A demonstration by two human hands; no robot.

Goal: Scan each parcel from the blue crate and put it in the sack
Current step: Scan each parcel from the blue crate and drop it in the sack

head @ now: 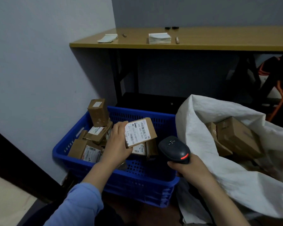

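Note:
My left hand (117, 143) grips a small brown cardboard parcel (140, 132) above the blue crate (155, 178), its white barcode label facing up. My right hand (189, 168) holds a black handheld scanner (174, 150) with a red-lit button, its head just to the right of the held parcel. Several more labelled brown parcels (90, 151) lie in the left part of the crate, one standing on end (98, 112) at the back left. To the right, the white woven sack (235, 175) gapes open with brown boxes (238, 137) inside.
A wooden table (203, 44) with black legs stands behind the crate, carrying two stacks of white paper (159, 38) and small items. A pale wall is at left. Dark objects with orange trim (268, 74) sit under the table at right.

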